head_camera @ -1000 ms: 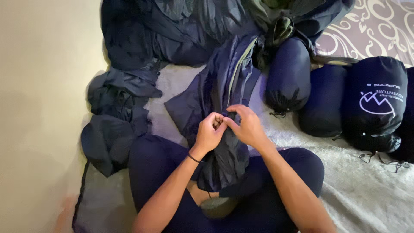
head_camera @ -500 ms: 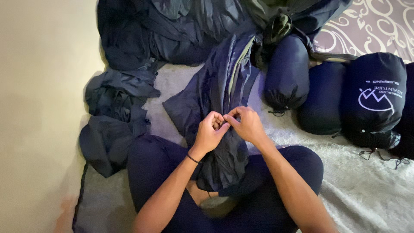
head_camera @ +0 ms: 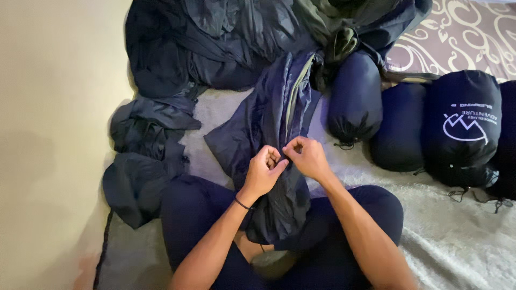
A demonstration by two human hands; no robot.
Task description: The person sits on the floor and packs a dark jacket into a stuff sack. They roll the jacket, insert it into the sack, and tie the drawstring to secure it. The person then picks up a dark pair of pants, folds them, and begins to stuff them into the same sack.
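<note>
A long dark navy sleeping bag (head_camera: 274,118) with an olive inner lining runs from the pile at the top down into my lap. My left hand (head_camera: 262,173) and my right hand (head_camera: 305,157) meet at its middle, fingers curled, both pinching the fabric where the edge or zipper lies. A dark band circles my left wrist. I sit cross-legged in dark trousers, and the lower end of the bag rests between my knees.
Loose dark fabric is heaped at the top (head_camera: 215,43) and at the left (head_camera: 142,156). Three packed navy stuff sacks (head_camera: 462,129) lie at the right on a grey fleecy blanket (head_camera: 462,241). A beige wall or floor (head_camera: 54,134) fills the left side. A patterned cloth (head_camera: 462,37) shows at top right.
My hands have stayed at the same spot on the bag, with small finger movements. The view shifted slightly.
</note>
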